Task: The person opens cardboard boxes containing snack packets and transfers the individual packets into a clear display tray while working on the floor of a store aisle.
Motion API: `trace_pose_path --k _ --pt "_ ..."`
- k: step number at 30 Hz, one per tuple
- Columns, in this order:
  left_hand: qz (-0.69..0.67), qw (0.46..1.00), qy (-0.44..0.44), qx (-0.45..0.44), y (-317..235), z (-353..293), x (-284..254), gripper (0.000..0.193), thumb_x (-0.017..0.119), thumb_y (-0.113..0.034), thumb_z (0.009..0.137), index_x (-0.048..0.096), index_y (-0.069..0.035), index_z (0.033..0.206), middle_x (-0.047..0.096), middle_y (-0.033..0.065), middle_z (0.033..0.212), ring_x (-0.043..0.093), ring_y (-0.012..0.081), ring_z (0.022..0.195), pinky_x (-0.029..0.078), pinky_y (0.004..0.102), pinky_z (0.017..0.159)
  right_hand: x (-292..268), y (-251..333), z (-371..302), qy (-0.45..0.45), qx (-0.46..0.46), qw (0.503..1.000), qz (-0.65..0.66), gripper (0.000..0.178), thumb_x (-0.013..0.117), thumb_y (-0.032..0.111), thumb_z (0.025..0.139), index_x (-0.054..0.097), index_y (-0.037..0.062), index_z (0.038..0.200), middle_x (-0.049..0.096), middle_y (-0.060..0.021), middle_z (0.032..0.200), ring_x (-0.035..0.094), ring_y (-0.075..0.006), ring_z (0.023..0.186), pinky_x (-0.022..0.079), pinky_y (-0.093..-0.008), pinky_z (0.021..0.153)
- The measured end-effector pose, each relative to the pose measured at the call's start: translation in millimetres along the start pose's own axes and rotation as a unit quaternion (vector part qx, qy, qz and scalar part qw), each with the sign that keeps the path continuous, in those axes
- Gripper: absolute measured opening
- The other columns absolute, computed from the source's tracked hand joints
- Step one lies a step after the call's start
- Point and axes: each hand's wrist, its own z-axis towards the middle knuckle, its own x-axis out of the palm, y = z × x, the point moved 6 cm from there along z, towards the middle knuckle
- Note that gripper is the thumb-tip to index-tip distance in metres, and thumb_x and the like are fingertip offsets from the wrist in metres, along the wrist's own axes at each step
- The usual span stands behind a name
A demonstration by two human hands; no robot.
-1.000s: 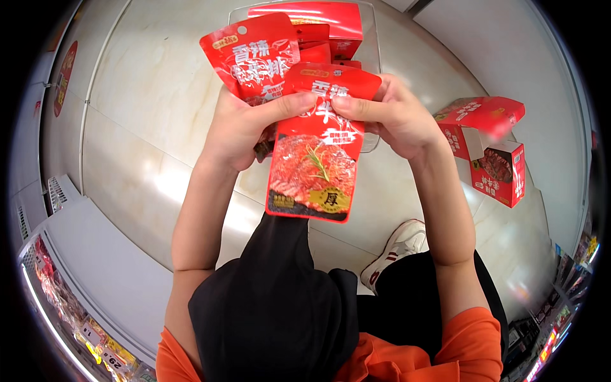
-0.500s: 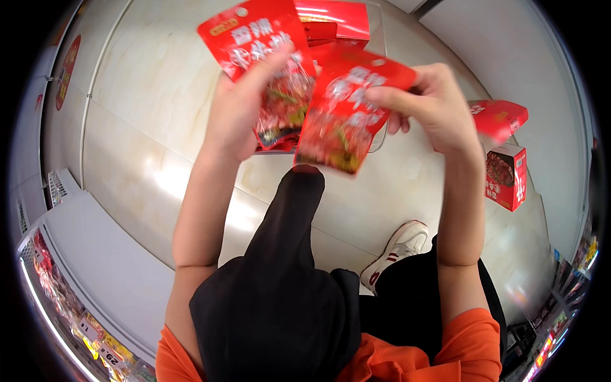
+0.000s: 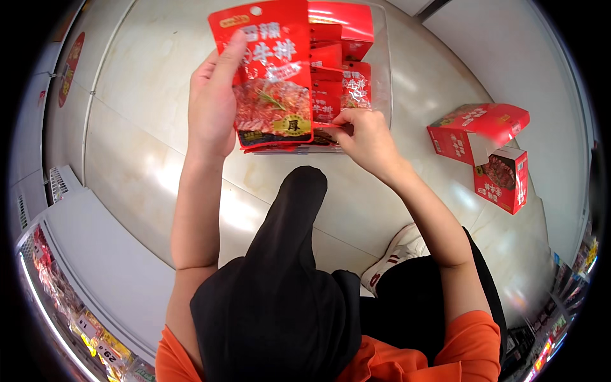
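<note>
My left hand [image 3: 215,105] grips a red snack pouch [image 3: 270,70] by its left side, thumb on the front. The pouch has a hang hole at the top and a picture of meat, and is held up over the left part of a clear plastic bin [image 3: 389,70]. Inside the bin are several similar red pouches [image 3: 356,86]. At the bin's near side, my right hand [image 3: 369,141] is closed, thumb and fingertips pinching the edge of another red pouch, most of which is hidden. The held pouch covers much of the bin's left side.
A red carton [image 3: 347,28] lies at the bin's far end. On the tiled floor to the right are an opened red box [image 3: 474,130] and a smaller red box [image 3: 506,181]. A white shelf unit [image 3: 108,248] with packaged goods stands at left; my shoe [image 3: 398,254] is below.
My right hand has moved down and left from the raised pouch it held to the bin's near side. The left hand's pouch now hangs more upright and still. More of the bin shows.
</note>
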Motion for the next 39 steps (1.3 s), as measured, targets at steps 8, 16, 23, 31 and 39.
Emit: trace_pose_path --k 8,16,23,31,39 --pt "0.114 0.992 0.035 0.047 6.0 -7.4 14.3 0.025 0.061 -0.023 0.097 0.068 0.000 0.094 0.070 0.0029 0.084 0.060 0.0029 0.071 0.049 0.0214 0.065 -61.4 32.3 6.0 -0.118 -0.032 0.983 0.134 0.029 0.074 0.018 0.082 0.066 -0.0016 0.102 0.067 -0.0084 0.085 0.058 -0.0095 0.065 0.047 -0.0264 0.059" --pt "0.156 0.974 0.093 0.136 13.4 -23.8 48.2 0.015 0.061 -0.012 0.095 0.067 0.002 0.092 0.069 0.0016 0.082 0.058 0.0037 0.073 0.048 0.0217 0.064 -53.7 66.5 12.9 -0.021 -0.013 0.916 0.401 0.024 0.074 0.016 0.084 0.070 -0.0021 0.100 0.070 -0.0028 0.083 0.062 -0.0052 0.073 0.051 -0.0235 0.064" --pt "0.181 0.970 0.115 0.119 16.9 -24.1 51.4 0.017 0.063 -0.014 0.095 0.067 0.002 0.095 0.070 0.0024 0.083 0.059 0.0045 0.073 0.049 0.0222 0.064 -64.6 62.9 10.0 -0.023 -0.040 0.938 0.343 0.019 0.072 0.013 0.085 0.071 -0.0030 0.096 0.069 -0.0023 0.078 0.059 -0.0042 0.067 0.049 -0.0234 0.058" --pt "0.291 0.924 0.132 0.209 -7.5 -15.5 54.9 0.015 0.068 -0.013 0.090 0.066 0.001 0.088 0.068 0.0036 0.074 0.058 0.0053 0.066 0.048 0.0230 0.063 -112.1 74.0 1.9 -0.153 -0.143 0.963 0.167 0.014 0.071 0.006 0.083 0.072 -0.0022 0.095 0.069 -0.0021 0.072 0.057 -0.0020 0.065 0.045 -0.0205 0.056" --pt "0.626 0.723 0.206 0.208 15.3 -13.8 26.6 0.013 0.071 -0.006 0.078 0.067 -0.002 0.089 0.067 0.0057 0.086 0.059 0.0223 0.078 0.049 0.0316 0.072 -64.5 32.0 -15.8 0.009 -0.141 0.989 0.032 0.008 0.065 -0.002 0.083 0.066 -0.0045 0.091 0.064 -0.0124 0.079 0.062 -0.0192 0.064 0.049 -0.0281 0.057"
